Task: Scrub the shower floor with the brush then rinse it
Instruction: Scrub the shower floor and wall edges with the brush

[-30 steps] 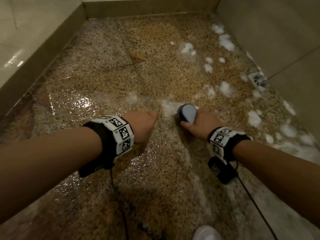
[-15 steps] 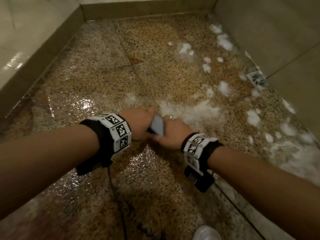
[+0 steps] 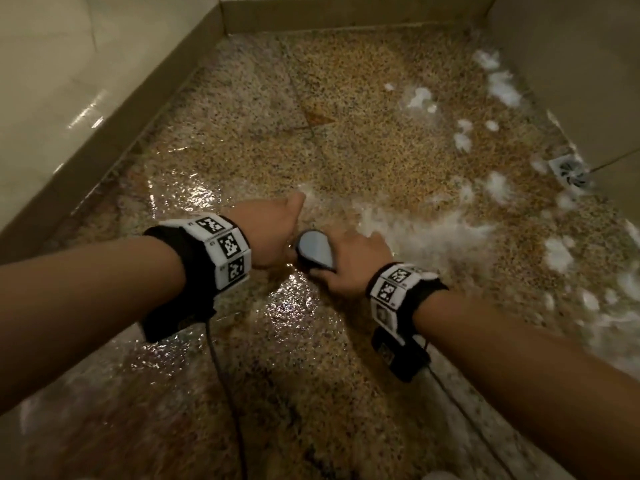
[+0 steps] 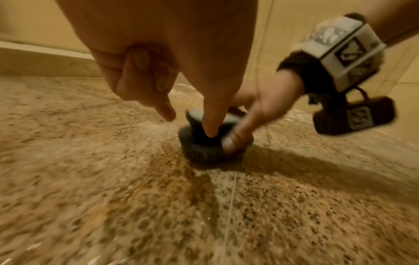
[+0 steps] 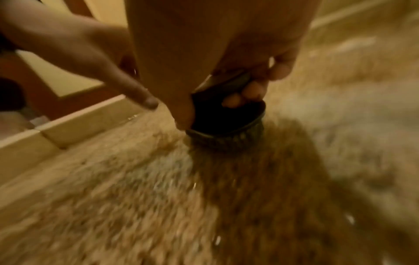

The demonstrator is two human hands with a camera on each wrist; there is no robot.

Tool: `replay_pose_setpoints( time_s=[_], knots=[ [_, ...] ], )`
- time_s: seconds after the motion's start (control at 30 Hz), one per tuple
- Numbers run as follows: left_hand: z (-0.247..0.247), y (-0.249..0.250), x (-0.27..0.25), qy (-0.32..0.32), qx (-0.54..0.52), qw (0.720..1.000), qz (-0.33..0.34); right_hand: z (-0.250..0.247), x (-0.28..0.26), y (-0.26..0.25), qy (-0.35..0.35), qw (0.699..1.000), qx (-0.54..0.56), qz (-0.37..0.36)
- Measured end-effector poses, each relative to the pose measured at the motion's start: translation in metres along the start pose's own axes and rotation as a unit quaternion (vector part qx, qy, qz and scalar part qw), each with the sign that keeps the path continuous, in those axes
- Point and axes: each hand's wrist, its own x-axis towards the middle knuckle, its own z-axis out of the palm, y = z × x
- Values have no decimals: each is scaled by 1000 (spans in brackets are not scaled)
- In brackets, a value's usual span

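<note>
A round dark brush [image 3: 313, 249] with a grey-blue top stands bristles down on the wet speckled shower floor [image 3: 346, 150]. My right hand [image 3: 349, 265] grips its knob from above, with the fingers [image 5: 249, 93] wrapped round the neck and the thumb down the near side. My left hand [image 3: 273, 233] hovers just left of the brush [image 4: 204, 148] as a loose fist holding nothing. Two of its fingers [image 4: 147, 71] are curled into the palm, and the thumb points down beside the brush. A smear of white foam [image 3: 415, 226] trails to the brush's right.
Foam clumps [image 3: 498, 84] dot the right side of the floor. A floor drain [image 3: 571, 169] sits against the right wall. A low tiled curb [image 3: 138, 109] runs along the left and another along the back. Wrist-camera cables hang under both forearms.
My right hand has swept the brush leftward across the floor until it sits against my left hand, spreading foam in a streak behind it. The left hand has stayed about where it was.
</note>
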Motion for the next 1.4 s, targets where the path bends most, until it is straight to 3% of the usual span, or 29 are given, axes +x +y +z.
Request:
replay_pose_setpoints(
  time_s=[0.1,0.13,0.27,0.33,0.4,0.5,0.57,0.63,0.7,0.93,1.17,1.4],
  knots=[
    [-14,-38,-6,25,16,997,-70,-8,23,-6,24,992,28,121],
    [-21,-52,-8,32,19,994,-99,-16,29,-8,24,992,11,125],
    [-40,-96,-23,31,10,980,-194,-31,36,-52,59,998,-9,-22],
    [-35,-99,-31,4,13,983,-183,-20,34,-81,9,996,6,-85],
    [-21,-90,-33,-39,10,991,-126,-8,40,-104,-24,994,11,-109],
    [-2,-76,-27,-85,32,995,-52,-10,65,-115,1,997,-2,-71],
    [4,-79,-19,-59,87,994,-41,-18,89,-117,17,997,-56,-55],
    [8,-87,-9,-25,145,987,-58,-27,111,-119,26,994,-96,-53],
    [13,-100,7,-36,155,984,-81,-37,138,-123,26,992,-109,-54],
    [10,-141,66,-26,28,992,-122,-69,206,-122,-5,986,-160,-40],
    [-4,-152,86,-42,21,991,-123,-82,225,-122,-44,987,-152,-7],
    [3,-167,98,-29,0,990,-136,-78,247,-116,-45,983,-169,-60]
  ],
)
